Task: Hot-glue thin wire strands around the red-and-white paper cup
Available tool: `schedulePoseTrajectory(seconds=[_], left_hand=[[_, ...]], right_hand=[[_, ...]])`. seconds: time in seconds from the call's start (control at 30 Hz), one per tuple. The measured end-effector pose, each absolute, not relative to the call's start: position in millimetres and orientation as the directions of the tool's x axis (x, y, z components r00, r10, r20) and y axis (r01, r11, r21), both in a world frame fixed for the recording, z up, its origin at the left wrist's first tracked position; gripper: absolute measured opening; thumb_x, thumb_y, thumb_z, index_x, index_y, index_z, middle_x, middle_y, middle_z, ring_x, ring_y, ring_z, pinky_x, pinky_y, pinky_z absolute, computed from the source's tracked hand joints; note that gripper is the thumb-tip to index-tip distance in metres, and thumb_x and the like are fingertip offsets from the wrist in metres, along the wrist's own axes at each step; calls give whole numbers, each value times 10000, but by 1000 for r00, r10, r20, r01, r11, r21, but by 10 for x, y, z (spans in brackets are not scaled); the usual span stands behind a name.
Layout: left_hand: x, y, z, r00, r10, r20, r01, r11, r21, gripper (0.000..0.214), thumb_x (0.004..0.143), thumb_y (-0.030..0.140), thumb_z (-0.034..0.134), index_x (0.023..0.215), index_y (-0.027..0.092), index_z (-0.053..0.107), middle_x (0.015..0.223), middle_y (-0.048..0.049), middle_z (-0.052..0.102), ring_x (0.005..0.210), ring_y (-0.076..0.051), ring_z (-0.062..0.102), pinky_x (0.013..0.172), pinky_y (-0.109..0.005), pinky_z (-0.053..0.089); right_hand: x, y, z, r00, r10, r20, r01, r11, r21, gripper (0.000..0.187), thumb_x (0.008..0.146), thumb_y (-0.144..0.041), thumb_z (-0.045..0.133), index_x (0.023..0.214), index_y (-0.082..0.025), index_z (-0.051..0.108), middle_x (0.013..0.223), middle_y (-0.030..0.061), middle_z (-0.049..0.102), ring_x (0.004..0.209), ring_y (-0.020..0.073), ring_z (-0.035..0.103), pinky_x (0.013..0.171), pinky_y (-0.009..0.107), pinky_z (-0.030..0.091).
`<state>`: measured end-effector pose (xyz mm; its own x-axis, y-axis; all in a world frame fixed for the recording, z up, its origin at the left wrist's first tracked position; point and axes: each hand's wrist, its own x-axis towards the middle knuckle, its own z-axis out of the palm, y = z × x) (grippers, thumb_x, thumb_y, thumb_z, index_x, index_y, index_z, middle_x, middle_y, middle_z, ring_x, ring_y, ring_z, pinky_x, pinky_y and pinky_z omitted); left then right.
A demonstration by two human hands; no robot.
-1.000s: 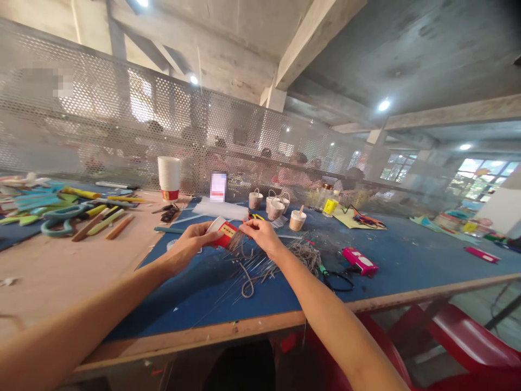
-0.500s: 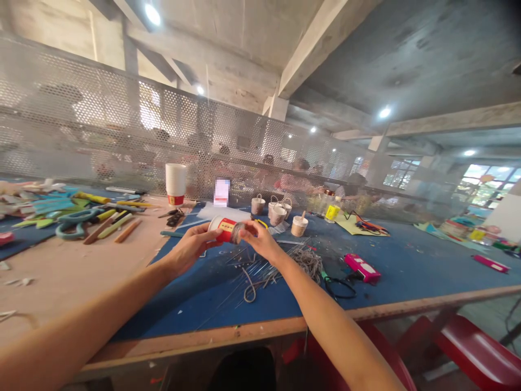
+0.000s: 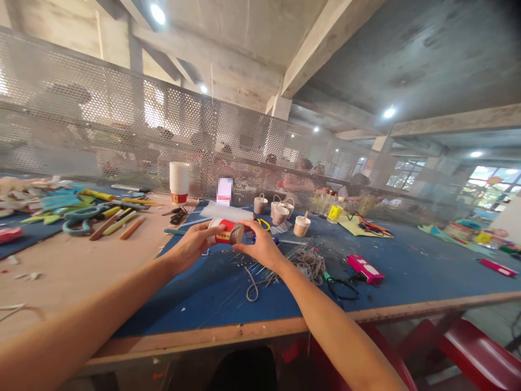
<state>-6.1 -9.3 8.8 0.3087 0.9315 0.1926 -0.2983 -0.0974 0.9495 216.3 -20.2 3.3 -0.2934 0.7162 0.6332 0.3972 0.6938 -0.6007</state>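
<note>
A red and white paper cup lies sideways in the air above the blue mat, its grey-brown end turned to the right. Around its white end, my left hand is closed, thumb on the near side. My right hand grips the grey-brown end, fingers above and thumb below. What covers that end is too blurred to make out. Just below and right of my hands lie a tangled heap of grey cord and several thin clear strands. A yellow-handled tool is partly hidden behind my right hand.
Stacked paper cups stand at the back left, near scissors and clay-like sticks. Small handled buckets and a tub with a stick are behind my hands. A pink box with a black cable lies right. Perforated panels close off the back.
My right hand has shifted its grip, its fingers now spread wider around the cup's end. More of the grey-brown end faces me. The view has moved slightly.
</note>
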Motion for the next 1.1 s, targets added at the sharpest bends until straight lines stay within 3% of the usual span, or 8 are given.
schedulePoseTrajectory(seconds=[0.07, 0.17, 0.37, 0.57, 0.83, 1.1], left_hand=[[-54, -93, 87, 288, 940, 183, -292, -96, 952, 190, 760, 332, 859, 866, 177, 829, 908, -94, 827, 854, -236, 729, 869, -349, 534], [-43, -97, 86, 269, 944, 192, -299, -108, 948, 170, 752, 313, 861, 861, 186, 833, 928, -89, 829, 876, -229, 725, 891, -338, 525], [-28, -134, 98, 320, 928, 193, -267, -107, 958, 171, 754, 319, 846, 849, 178, 836, 882, -94, 824, 842, -228, 725, 872, -330, 531], [-35, -116, 73, 306, 929, 209, -225, -143, 964, 178, 757, 332, 834, 835, 173, 821, 886, -103, 824, 831, -247, 734, 850, -351, 538], [-17, -182, 81, 339, 914, 224, -122, -194, 973, 236, 781, 393, 816, 878, 178, 813, 883, -96, 820, 815, -262, 738, 786, -353, 523], [11, -231, 115, 374, 897, 235, -87, -218, 972, 264, 770, 432, 812, 853, 182, 805, 839, -84, 811, 761, -256, 717, 759, -348, 496]], right_hand=[[2166, -219, 46, -305, 716, 628, 374, 697, -612, 604, 772, -382, 879, 1315, -247, 654, 1299, 88, 702, 1171, 236, 686, 1077, 391, 524], [2175, -224, 74, -257, 710, 656, 326, 703, -632, 342, 918, -390, 737, 1230, -254, 700, 1250, 70, 733, 1137, 210, 703, 1038, 367, 549], [2192, -212, 90, -185, 637, 748, 406, 743, -532, 89, 915, -238, 726, 990, -235, 773, 1024, 44, 742, 958, 181, 715, 952, 320, 567], [2214, -224, 121, -205, 605, 769, 397, 770, -499, 65, 910, -216, 734, 934, -234, 793, 977, 47, 768, 956, 198, 721, 928, 324, 562], [2208, -244, 145, -131, 716, 686, 410, 669, -620, 172, 929, -378, 697, 881, -224, 755, 946, 35, 780, 887, 199, 723, 894, 321, 572], [2189, -265, 148, -117, 720, 684, 427, 659, -620, 163, 920, -349, 660, 848, -212, 710, 905, 35, 762, 876, 198, 713, 905, 320, 554]])
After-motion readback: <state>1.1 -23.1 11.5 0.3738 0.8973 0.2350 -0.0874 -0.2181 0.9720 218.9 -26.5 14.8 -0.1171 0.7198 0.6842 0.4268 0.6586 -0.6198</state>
